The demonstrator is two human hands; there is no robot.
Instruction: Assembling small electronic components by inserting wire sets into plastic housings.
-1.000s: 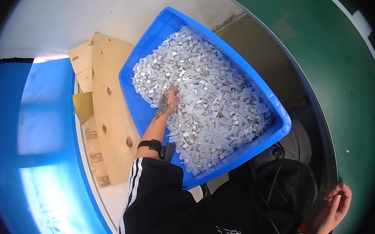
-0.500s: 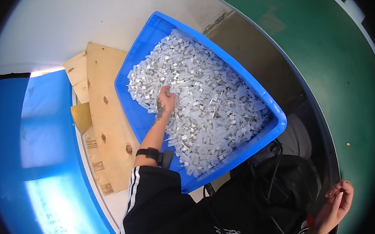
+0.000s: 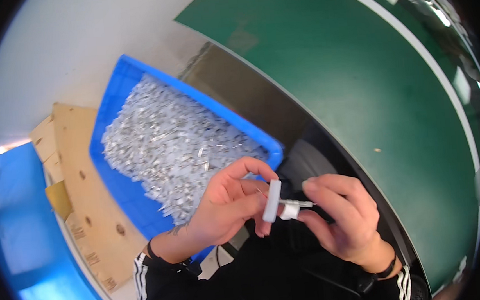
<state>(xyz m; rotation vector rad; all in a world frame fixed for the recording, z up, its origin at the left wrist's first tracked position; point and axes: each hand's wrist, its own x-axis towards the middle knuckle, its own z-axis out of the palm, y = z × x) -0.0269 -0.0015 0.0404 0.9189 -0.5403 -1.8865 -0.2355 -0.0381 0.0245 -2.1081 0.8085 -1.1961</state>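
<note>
In front of my chest, my left hand pinches a small pale plastic part shaped like a flat oblong block. Thin metal prongs stick out from its right side, along with a short white tab. My right hand is at the prong end, fingers curled but thumb and forefinger apart. Its thumb tip is close to the white tab; whether they touch I cannot tell. Beyond my left hand, a blue plastic bin holds a heap of similar pale plastic and metal pieces.
A green tabletop curves along the right, with a small light crumb on it. Plywood boards lean at the bin's left, beside blue sheeting. A pale wall rises behind.
My left hand has left the heap and come back to the right with a plastic part. The right hand has risen from the lower right to meet it. The view has swung rightward.
</note>
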